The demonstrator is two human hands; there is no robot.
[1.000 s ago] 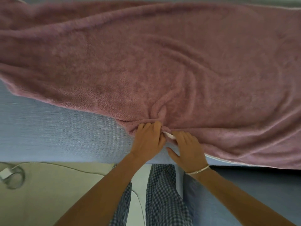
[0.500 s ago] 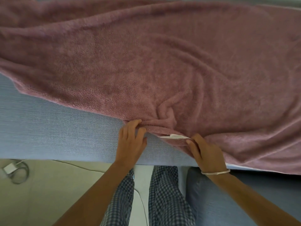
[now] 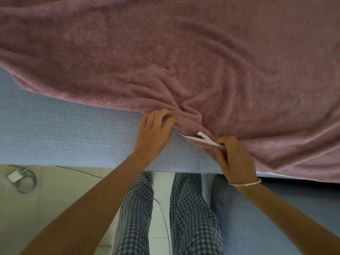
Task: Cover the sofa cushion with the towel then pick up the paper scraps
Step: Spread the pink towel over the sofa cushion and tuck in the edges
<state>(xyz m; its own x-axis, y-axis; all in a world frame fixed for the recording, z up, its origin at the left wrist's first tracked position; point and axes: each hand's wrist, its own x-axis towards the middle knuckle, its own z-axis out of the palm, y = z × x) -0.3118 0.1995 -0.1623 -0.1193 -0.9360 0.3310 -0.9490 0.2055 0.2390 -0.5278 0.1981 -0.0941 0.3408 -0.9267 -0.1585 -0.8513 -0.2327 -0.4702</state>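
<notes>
A mauve terry towel (image 3: 184,57) lies spread over the pale blue sofa cushion (image 3: 64,129), its long axis running left to right across the seat. It fills the far part of the cushion from the left edge of the view to the right. Its near hem slants: on the left it sits well back from the cushion's front edge and leaves a broad band of blue fabric bare, while toward the right it comes down to and over that front edge. Folds gather into a knot of creases near the middle of the hem, fanning away to the far right.

The left hand (image 3: 154,133) rests on the bare cushion at the hem, its fingers (image 3: 165,114) loosely spread, with the tips touching the bunched edge of the towel. Whether they grip it cannot be told. The right hand (image 3: 233,159), with a thin pale bangle (image 3: 244,183) on the wrist, is just to the right of it near the front edge, its thumb and fingers pinched together on a white strip (image 3: 207,140) at the hem, beside a white loop. The strip points up and left from the fingers.

Below the cushion's front edge are checked trouser legs (image 3: 191,214), a light floor (image 3: 46,196), and a white charger with coiled cable (image 3: 20,179) at the left.
</notes>
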